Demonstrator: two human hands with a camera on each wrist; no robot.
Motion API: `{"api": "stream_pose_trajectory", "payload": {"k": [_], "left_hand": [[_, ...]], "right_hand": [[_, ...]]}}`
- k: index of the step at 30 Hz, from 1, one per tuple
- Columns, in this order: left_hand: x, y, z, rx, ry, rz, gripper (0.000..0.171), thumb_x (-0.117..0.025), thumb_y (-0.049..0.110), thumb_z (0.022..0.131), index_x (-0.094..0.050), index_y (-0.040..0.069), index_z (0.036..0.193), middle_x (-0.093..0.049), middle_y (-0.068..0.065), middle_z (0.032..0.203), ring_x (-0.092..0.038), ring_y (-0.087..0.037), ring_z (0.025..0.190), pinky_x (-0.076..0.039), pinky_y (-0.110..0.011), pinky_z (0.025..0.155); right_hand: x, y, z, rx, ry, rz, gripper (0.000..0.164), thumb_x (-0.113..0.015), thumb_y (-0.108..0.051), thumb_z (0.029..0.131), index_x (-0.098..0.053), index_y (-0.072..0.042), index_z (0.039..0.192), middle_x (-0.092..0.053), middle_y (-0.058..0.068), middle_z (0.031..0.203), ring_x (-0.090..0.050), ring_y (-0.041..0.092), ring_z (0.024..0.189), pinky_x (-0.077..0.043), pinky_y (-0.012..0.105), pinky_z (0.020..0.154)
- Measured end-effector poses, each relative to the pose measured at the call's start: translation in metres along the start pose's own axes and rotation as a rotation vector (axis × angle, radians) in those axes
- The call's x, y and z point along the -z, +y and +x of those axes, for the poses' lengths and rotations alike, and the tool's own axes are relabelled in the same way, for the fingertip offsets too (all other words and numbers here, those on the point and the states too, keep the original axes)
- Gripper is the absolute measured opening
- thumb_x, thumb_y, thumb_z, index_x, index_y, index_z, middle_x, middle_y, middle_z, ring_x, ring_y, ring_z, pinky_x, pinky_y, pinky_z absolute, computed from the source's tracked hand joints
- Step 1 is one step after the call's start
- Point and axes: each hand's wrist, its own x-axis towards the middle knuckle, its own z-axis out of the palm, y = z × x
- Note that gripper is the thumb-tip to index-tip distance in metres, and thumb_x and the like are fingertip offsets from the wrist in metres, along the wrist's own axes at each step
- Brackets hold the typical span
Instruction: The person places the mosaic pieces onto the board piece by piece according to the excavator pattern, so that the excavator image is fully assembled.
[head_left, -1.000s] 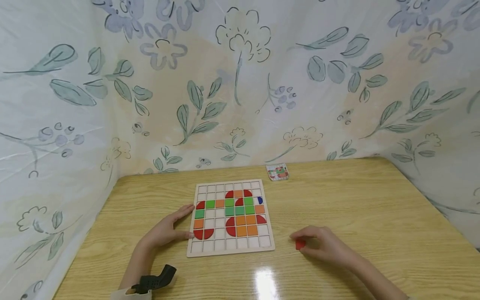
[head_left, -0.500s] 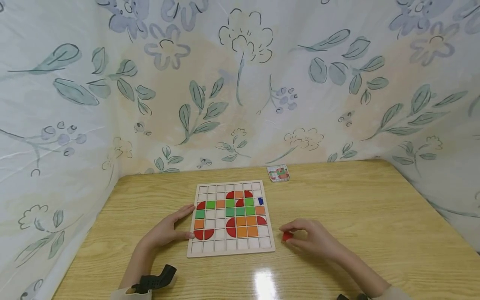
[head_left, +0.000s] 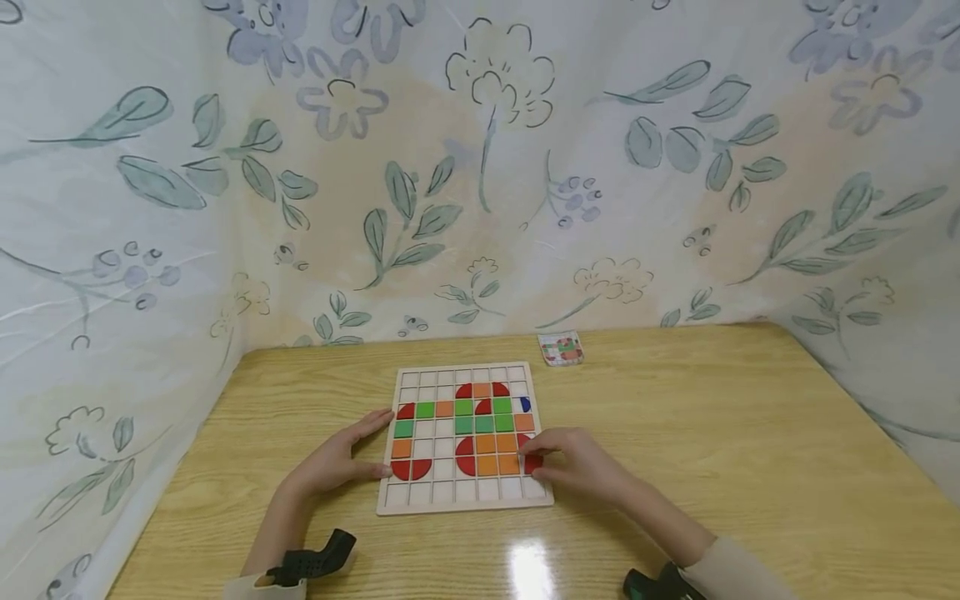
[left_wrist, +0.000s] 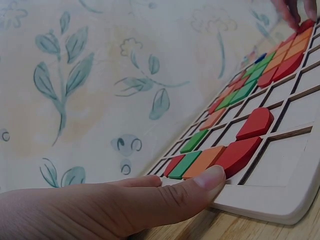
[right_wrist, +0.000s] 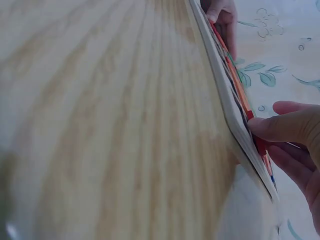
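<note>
A square wooden grid board [head_left: 442, 493] bears red quarter-circle tiles, green and orange square tiles, and one dark blue rounded tile [head_left: 525, 405]. My left hand [head_left: 337, 454] lies along the board's left edge, fingers and thumb spread apart. In the left wrist view its thumb [left_wrist: 187, 190] rests on the rim beside a red tile [left_wrist: 239, 156]. At the board's right side, my right hand [head_left: 581, 462] pinches another red tile [head_left: 532, 463] over the rightmost cell of an orange row. The right wrist view has that tile [right_wrist: 260, 145] between thumb and fingers, partly hidden.
Behind the board, a small printed card [head_left: 561, 348] with a coloured grid pattern lies on the wood-grain table [head_left: 675, 400]. A flower-patterned cloth [head_left: 495, 167] hangs behind and at the sides. Black devices [head_left: 311, 562] are strapped to both wrists.
My right hand has moved leftward from the bare table onto the board's right side, carrying the red tile. The left hand has stayed at the left edge.
</note>
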Motion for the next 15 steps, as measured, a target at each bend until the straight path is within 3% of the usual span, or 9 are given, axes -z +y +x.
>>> {"api": "stream_pose_trajectory", "payload": {"k": [15], "left_hand": [[-0.0002, -0.0008, 0.002, 0.028, -0.002, 0.006, 0.084, -0.076, 0.035, 0.073, -0.035, 0.017, 0.144, -0.022, -0.011, 0.152, -0.012, -0.038, 0.139, -0.014, -0.062, 0.106]], "right_hand": [[-0.0017, -0.0045, 0.0034, -0.02, -0.025, -0.048, 0.022, -0.07, -0.004, 0.08, -0.07, -0.009, 0.101, -0.069, -0.001, 0.101, -0.064, 0.011, 0.092, -0.052, 0.024, 0.081]]}}
